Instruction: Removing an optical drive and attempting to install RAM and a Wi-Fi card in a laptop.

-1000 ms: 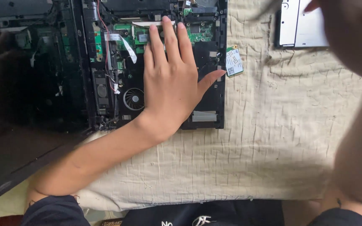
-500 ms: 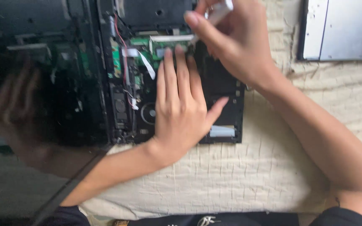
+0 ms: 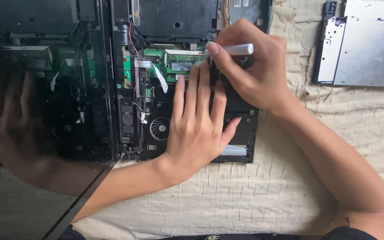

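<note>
**Opened laptop, internals under work**

Left hand [image 3: 198, 133]: lying flat, fingers spread, pressing on the opened black laptop chassis [image 3: 241, 138]; fingertips touching the green memory board [image 3: 178, 66]. Right hand [image 3: 250, 66]: pinching a slim white-handled tool [image 3: 232, 49], tip hidden just beyond the left fingertips. Judged step: working a fastener or clip; next calling for steady bracing. Silver optical drive [image 3: 370, 44] lying well right, on cream cloth [image 3: 267, 200].

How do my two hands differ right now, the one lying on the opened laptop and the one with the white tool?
The left hand lies flat, palm down, fingers spread on the opened laptop; the right hand is curled. The left hand holds nothing; the right hand pinches a white tool. The left hand reaches in from below, the right hand from the right. Both meet near the green circuit board.
</note>
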